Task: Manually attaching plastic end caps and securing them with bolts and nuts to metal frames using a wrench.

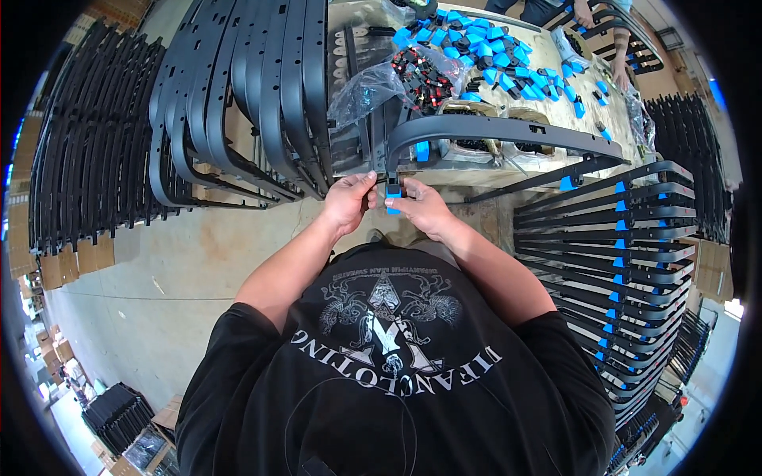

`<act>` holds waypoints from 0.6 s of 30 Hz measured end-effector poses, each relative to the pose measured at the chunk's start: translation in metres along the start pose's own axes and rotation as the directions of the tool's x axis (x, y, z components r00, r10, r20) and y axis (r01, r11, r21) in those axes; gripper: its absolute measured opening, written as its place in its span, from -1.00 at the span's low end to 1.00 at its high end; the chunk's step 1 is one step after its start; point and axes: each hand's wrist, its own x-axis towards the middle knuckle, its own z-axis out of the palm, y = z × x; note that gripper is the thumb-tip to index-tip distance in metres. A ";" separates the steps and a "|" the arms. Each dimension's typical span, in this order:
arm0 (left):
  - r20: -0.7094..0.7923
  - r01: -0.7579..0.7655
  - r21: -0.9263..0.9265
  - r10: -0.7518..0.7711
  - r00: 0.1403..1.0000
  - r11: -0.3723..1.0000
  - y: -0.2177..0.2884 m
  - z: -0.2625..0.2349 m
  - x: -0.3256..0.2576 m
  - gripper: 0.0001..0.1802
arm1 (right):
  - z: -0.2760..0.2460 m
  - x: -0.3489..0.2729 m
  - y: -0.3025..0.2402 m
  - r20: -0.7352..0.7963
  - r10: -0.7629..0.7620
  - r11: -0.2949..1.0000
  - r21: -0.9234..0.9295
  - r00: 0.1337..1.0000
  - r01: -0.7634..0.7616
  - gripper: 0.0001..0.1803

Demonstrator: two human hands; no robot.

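A long curved black plastic frame (492,128) lies across the near edge of the workbench, its left end bending down toward me. My left hand (348,200) grips that lower end. My right hand (421,208) pinches a small blue clip (393,193) against the same end. A second blue clip (422,151) sits further up the frame. Both hands are close together, thumbs almost touching, just above my chest.
Stacks of bare black frames (246,87) stand at left, with more (87,143) at far left. Finished frames with blue clips (627,254) are racked at right. Loose blue clips (484,44) and a clear bag of parts (413,79) cover the bench. Another person's hands (611,47) work at top right.
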 end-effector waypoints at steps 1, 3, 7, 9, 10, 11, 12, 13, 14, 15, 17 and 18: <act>0.012 0.011 -0.022 -0.010 1.000 1.000 0.000 -0.002 0.000 -0.70 | 0.002 -0.001 -0.002 -0.006 -0.009 1.000 0.003 1.000 0.009 -0.43; 0.016 0.004 0.018 -0.004 1.000 1.000 -0.001 -0.001 0.003 -0.69 | 0.003 -0.001 -0.002 -0.015 -0.016 1.000 0.006 1.000 0.016 -0.43; 0.023 0.005 0.110 -0.008 1.000 0.994 0.003 0.002 0.006 -0.67 | 0.006 0.000 -0.007 -0.033 -0.008 1.000 0.010 0.999 0.008 -0.44; 0.040 0.014 0.075 -0.017 0.999 0.997 0.000 0.005 0.012 -0.68 | 0.006 -0.003 -0.013 -0.043 0.021 1.000 -0.007 0.999 -0.022 -0.46; 0.057 0.022 0.043 -0.025 0.998 0.999 -0.002 0.007 0.013 -0.69 | 0.005 -0.004 -0.015 -0.008 0.033 0.999 -0.005 0.999 -0.033 -0.50; 0.057 0.022 0.043 -0.025 0.998 0.999 -0.003 0.006 0.013 -0.69 | 0.004 -0.005 -0.017 0.026 0.043 0.999 -0.003 0.999 -0.043 -0.53; 0.028 0.002 0.064 -0.004 1.000 0.998 -0.001 0.008 0.011 -0.70 | 0.005 -0.006 -0.017 0.023 0.043 0.999 -0.001 0.999 -0.043 -0.53; -0.002 -0.017 0.085 0.017 1.000 0.996 0.000 0.011 0.010 -0.71 | 0.006 -0.007 -0.017 0.008 0.038 0.999 0.004 0.999 -0.038 -0.56; 0.000 -0.016 0.087 0.016 1.000 0.996 0.000 0.013 0.009 -0.71 | 0.007 -0.008 -0.018 -0.007 0.034 0.999 0.008 0.999 -0.033 -0.59; -0.087 -0.007 0.118 0.017 0.996 0.993 0.000 0.016 0.007 -0.70 | 0.006 -0.007 -0.016 -0.010 0.032 0.999 0.010 0.999 -0.032 -0.59; -0.172 0.005 0.151 0.021 0.985 0.989 -0.001 0.024 0.002 -0.70 | 0.004 -0.005 -0.014 0.016 0.043 0.998 0.038 0.999 -0.043 -0.58; -0.227 -0.030 0.319 0.107 0.968 0.947 0.000 0.033 -0.002 -0.70 | 0.003 -0.005 -0.012 0.013 0.040 0.998 0.042 0.999 -0.041 -0.58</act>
